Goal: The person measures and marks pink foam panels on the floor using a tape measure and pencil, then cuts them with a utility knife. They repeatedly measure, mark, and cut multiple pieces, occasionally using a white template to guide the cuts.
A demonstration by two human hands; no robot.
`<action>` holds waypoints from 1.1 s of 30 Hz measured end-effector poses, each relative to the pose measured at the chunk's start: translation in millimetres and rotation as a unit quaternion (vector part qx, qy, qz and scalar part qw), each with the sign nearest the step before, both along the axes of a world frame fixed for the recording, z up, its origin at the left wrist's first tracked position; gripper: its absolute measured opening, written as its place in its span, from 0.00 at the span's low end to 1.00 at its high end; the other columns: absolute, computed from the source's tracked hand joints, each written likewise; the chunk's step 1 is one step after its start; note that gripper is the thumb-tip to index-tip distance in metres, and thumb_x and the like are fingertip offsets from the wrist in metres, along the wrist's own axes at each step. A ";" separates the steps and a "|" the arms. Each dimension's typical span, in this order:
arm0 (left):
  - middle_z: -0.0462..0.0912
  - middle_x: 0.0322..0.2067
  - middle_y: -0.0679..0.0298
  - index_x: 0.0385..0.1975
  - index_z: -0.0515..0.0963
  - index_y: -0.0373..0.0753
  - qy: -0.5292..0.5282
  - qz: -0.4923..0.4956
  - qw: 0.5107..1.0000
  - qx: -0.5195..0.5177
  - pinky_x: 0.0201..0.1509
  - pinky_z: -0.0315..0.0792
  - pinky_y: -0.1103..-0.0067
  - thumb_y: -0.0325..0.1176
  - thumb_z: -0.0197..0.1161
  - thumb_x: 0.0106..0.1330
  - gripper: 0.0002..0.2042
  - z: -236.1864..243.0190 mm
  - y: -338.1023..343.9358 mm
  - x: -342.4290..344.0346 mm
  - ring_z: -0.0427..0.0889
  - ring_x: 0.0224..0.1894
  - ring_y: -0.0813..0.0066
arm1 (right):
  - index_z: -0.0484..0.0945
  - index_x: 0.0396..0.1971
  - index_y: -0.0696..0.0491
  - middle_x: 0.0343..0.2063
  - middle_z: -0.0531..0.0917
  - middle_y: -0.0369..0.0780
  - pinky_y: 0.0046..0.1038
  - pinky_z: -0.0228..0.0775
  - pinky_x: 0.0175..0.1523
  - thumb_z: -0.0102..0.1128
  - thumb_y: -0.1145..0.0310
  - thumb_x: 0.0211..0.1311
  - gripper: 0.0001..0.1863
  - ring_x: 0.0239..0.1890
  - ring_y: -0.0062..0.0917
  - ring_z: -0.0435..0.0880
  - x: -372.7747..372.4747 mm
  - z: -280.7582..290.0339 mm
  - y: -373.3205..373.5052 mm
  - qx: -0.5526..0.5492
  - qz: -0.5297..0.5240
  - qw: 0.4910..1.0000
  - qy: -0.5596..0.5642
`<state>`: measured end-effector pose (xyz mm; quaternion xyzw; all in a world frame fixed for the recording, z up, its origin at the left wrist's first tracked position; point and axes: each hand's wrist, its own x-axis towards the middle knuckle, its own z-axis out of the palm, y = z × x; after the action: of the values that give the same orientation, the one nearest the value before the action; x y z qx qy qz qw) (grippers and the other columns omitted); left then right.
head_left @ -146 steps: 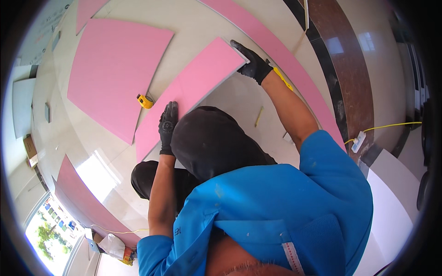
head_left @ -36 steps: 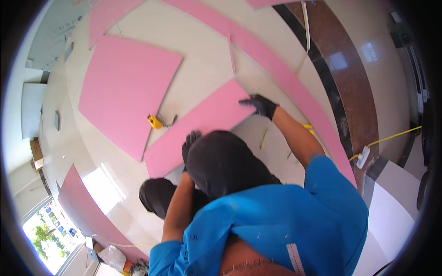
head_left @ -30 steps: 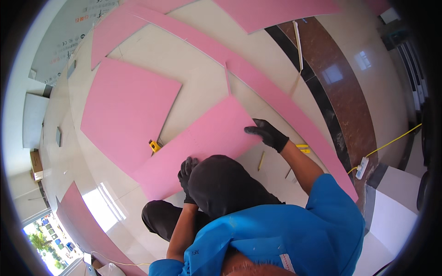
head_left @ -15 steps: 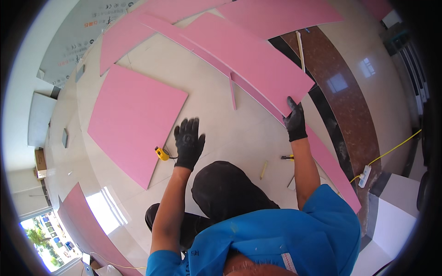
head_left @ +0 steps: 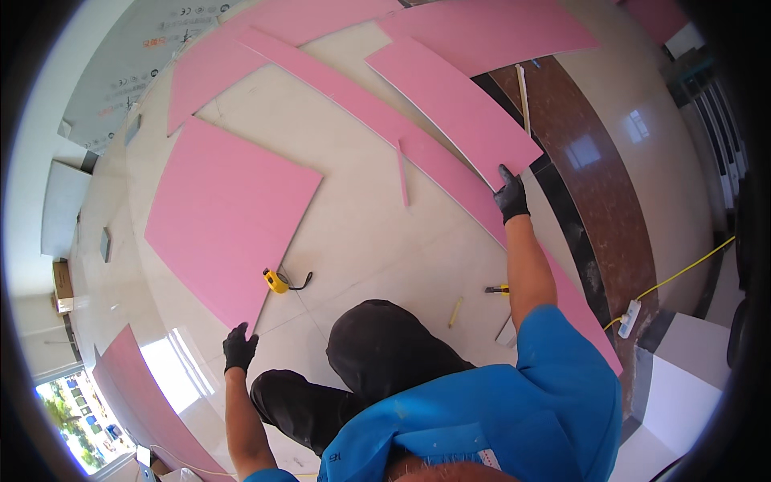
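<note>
My right hand [head_left: 511, 195], in a black glove, grips the near end of a long pink board [head_left: 458, 104], thumb on top and the other fingers hidden beneath. My left hand [head_left: 239, 348], gloved the same, is at the near corner of a wide pink board [head_left: 233, 217] lying on the floor at left. Its thumb and fingers look apart, with the fingertips at the board's edge. A yellow tape measure [head_left: 275, 281] with a black strap sits by that board's right edge. Under and left of the held board lies a long narrow pink strip [head_left: 361, 120].
A thin pink offcut [head_left: 402, 173] touches the long strip. Near my right forearm lie a yellow-and-black utility knife [head_left: 498, 289] and a yellow pencil-like stick [head_left: 455, 312]. More pink boards [head_left: 498, 36] are at the back. A yellow cable runs to a white power strip [head_left: 630, 319] at right.
My left hand has moved down and left, from beside the tape measure to the wide board's near corner. The far end of the held board has swung right, uncovering more of the narrow strip.
</note>
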<state>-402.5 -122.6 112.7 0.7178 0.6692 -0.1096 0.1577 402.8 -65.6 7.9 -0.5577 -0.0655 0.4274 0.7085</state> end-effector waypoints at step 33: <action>0.82 0.49 0.53 0.59 0.72 0.38 -0.234 0.178 0.938 -0.186 0.48 0.77 0.72 0.39 0.68 0.63 0.25 -26.9 10.1 -2.2 0.82 0.48 0.66 | 0.78 0.49 0.58 0.43 0.84 0.40 0.29 0.75 0.53 0.61 0.71 0.62 0.16 0.47 0.26 0.83 -260.9 -0.3 18.2 0.027 0.359 0.916 0.177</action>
<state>-404.7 -112.6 85.7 0.5506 0.6975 -0.0307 0.4576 141.9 -47.4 7.6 -0.3923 -0.1462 0.7431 0.5221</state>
